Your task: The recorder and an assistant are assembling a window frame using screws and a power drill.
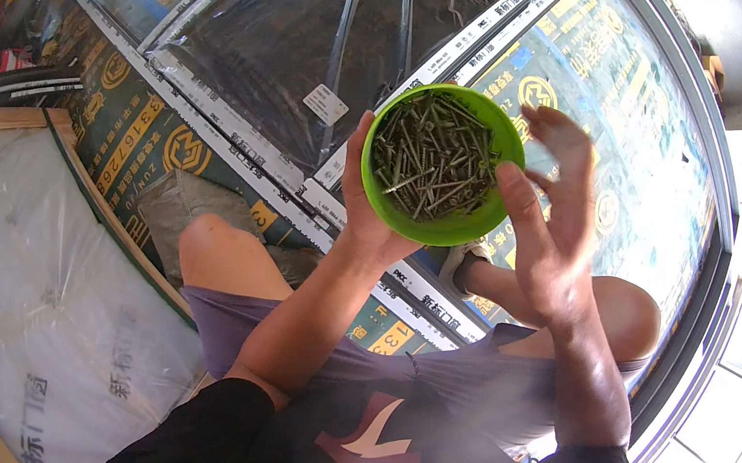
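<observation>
A bright green plastic bowl [437,235] sits in front of me, filled with many long thin metal screws [433,156]. Its left side and underside rest in my left hand [371,222], with the fingers wrapped round it. Beside the bowl's right rim is my right hand [554,223], its fingers curved and apart with nothing between them. The right thumb lies at the rim; whether it presses on it I cannot tell.
White-taped frame bars [300,185] cross below my hands. Dark film [296,33] covers a panel, with a white label [325,104] on it. Printed boards [602,84] lie to the right. A plastic-wrapped panel with a wooden edge [59,277] stands at left.
</observation>
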A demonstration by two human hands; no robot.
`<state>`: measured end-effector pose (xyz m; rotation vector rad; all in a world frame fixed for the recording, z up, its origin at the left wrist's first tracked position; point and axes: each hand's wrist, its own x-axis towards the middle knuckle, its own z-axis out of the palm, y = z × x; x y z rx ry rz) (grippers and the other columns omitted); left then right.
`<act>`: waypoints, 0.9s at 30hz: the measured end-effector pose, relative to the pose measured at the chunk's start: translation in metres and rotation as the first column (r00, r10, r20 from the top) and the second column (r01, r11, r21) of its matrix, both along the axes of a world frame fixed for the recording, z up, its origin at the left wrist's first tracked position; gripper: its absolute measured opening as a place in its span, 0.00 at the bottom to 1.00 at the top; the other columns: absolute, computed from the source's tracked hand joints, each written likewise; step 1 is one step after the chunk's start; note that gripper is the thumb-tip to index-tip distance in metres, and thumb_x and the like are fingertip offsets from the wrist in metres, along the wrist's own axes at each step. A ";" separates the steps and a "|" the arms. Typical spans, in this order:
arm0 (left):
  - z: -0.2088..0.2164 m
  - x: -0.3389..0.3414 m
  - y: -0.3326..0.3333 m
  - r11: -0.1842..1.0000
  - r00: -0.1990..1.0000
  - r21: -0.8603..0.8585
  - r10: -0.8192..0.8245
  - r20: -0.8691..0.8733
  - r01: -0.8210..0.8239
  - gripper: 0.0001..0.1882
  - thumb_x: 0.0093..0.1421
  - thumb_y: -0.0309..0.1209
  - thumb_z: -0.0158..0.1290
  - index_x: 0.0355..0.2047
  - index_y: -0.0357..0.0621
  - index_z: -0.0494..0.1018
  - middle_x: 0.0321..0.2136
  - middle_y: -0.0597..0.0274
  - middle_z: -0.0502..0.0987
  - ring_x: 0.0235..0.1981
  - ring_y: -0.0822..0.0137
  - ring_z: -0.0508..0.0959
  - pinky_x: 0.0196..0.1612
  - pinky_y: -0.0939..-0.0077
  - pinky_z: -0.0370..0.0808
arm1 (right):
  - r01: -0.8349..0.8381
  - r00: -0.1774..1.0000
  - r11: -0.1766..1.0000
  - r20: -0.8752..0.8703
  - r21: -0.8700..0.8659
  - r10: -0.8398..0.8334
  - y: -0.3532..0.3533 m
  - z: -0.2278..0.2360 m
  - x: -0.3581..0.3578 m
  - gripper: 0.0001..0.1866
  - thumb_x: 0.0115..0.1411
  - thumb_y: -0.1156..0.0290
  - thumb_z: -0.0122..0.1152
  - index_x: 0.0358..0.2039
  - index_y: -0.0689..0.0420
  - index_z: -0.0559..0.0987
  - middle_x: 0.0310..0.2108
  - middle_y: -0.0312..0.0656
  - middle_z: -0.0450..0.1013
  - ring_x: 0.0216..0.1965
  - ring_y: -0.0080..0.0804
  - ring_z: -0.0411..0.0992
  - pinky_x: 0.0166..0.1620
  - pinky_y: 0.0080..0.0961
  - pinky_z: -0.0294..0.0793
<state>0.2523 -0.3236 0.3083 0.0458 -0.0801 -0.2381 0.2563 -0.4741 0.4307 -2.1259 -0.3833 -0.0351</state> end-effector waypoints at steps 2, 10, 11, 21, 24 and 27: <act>0.003 -0.003 -0.003 0.992 1.000 -0.127 -0.010 -0.004 0.009 0.36 0.70 0.56 0.46 0.70 0.47 0.63 0.63 0.49 0.71 0.63 0.56 0.75 0.65 0.51 0.73 | 0.090 0.929 0.986 -0.369 0.141 -0.032 0.006 -0.002 -0.007 0.40 0.76 0.44 0.47 0.72 0.67 0.58 0.68 0.61 0.64 0.69 0.50 0.63 0.67 0.40 0.67; 0.003 -0.006 0.002 0.610 0.914 0.735 0.404 0.034 -0.297 0.22 0.69 0.36 0.56 0.59 0.39 0.72 0.53 0.52 0.78 0.57 0.66 0.77 0.58 0.65 0.74 | 0.293 0.844 0.899 -0.530 0.327 -0.083 0.005 -0.052 0.010 0.42 0.76 0.39 0.39 0.71 0.67 0.63 0.66 0.56 0.67 0.67 0.41 0.65 0.70 0.34 0.60; 0.010 -0.002 0.013 0.896 0.962 0.408 0.244 -0.123 -0.176 0.24 0.73 0.42 0.50 0.61 0.39 0.70 0.55 0.52 0.77 0.57 0.66 0.76 0.59 0.65 0.74 | 0.172 0.925 0.954 -0.373 0.245 -0.071 0.006 -0.062 0.012 0.42 0.76 0.38 0.38 0.71 0.67 0.64 0.66 0.55 0.68 0.67 0.40 0.65 0.70 0.34 0.60; -0.047 -0.034 0.036 0.121 0.809 0.870 0.445 0.383 -0.479 0.27 0.79 0.45 0.36 0.64 0.35 0.66 0.59 0.51 0.71 0.60 0.64 0.70 0.65 0.71 0.64 | 0.292 0.912 0.810 -0.403 0.508 -0.077 0.055 -0.135 -0.019 0.40 0.78 0.41 0.38 0.67 0.68 0.69 0.60 0.52 0.73 0.61 0.36 0.68 0.66 0.31 0.63; -0.061 -0.021 0.026 0.181 0.868 0.938 0.462 0.184 -0.295 0.27 0.79 0.45 0.36 0.64 0.36 0.66 0.59 0.52 0.71 0.59 0.65 0.71 0.64 0.71 0.65 | 0.403 0.837 0.838 -0.517 0.368 -0.176 0.054 -0.146 -0.011 0.37 0.79 0.43 0.36 0.66 0.66 0.70 0.58 0.50 0.74 0.60 0.36 0.69 0.66 0.32 0.64; -0.060 -0.030 0.030 0.166 0.855 0.922 0.460 0.241 -0.349 0.27 0.80 0.45 0.33 0.65 0.37 0.65 0.59 0.53 0.71 0.60 0.65 0.71 0.65 0.70 0.65 | 0.414 0.816 0.838 -0.553 0.355 -0.169 0.057 -0.148 -0.015 0.38 0.78 0.42 0.35 0.65 0.67 0.70 0.59 0.50 0.73 0.61 0.35 0.69 0.66 0.31 0.64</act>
